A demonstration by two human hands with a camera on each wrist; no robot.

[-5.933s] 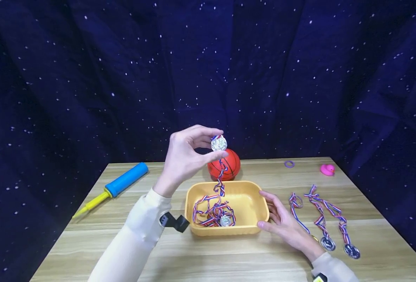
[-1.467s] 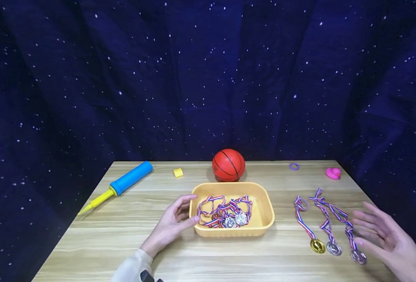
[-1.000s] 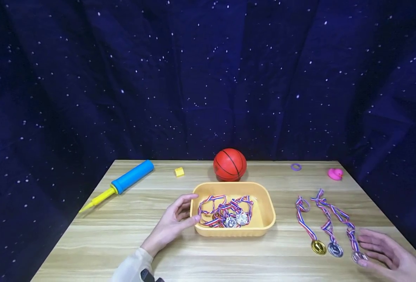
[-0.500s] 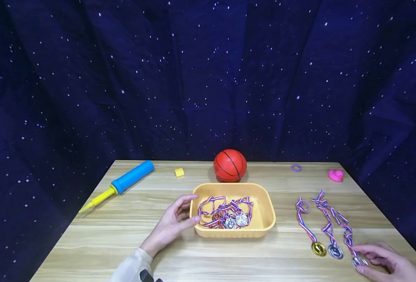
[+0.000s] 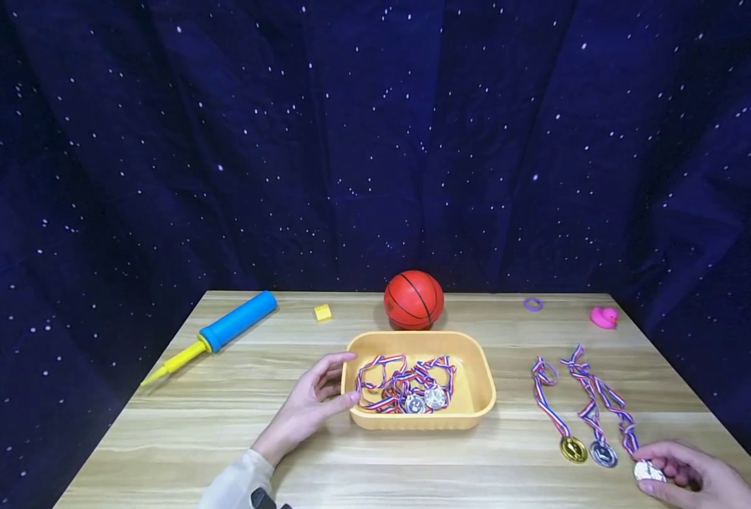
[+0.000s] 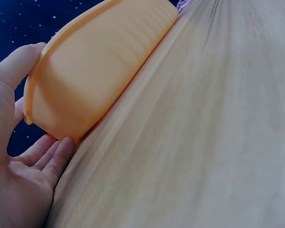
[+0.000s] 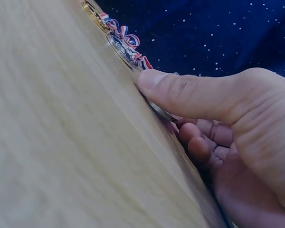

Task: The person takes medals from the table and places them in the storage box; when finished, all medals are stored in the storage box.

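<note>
My left hand (image 5: 312,403) holds the left end of a yellow plastic basin (image 5: 486,403); its thumb (image 6: 23,59) lies at the rim in the left wrist view. Inside the basin are tangled striped ribbons and two silver medals, one being this silver medal (image 5: 435,396). At the right, my right hand (image 5: 700,474) pinches the edge of a silver medal (image 5: 649,471) between thumb and fingers, close over the table. Its striped ribbon (image 5: 624,417) trails away behind it. Left of it lie another silver medal (image 5: 603,454) and a gold medal (image 5: 573,449), each on a ribbon.
Behind the basin sits a red basketball (image 5: 414,300). A blue and yellow hand pump (image 5: 238,322) lies at the left, near a small yellow block (image 5: 322,312). A purple ring (image 5: 533,304) and a pink rubber duck (image 5: 604,317) are at the back right. A dark starry curtain hangs behind.
The medal my left hand held up is now in the basin. My left hand has moved to the basin's left end; my right left its right end and now pinches the rightmost medal.
</note>
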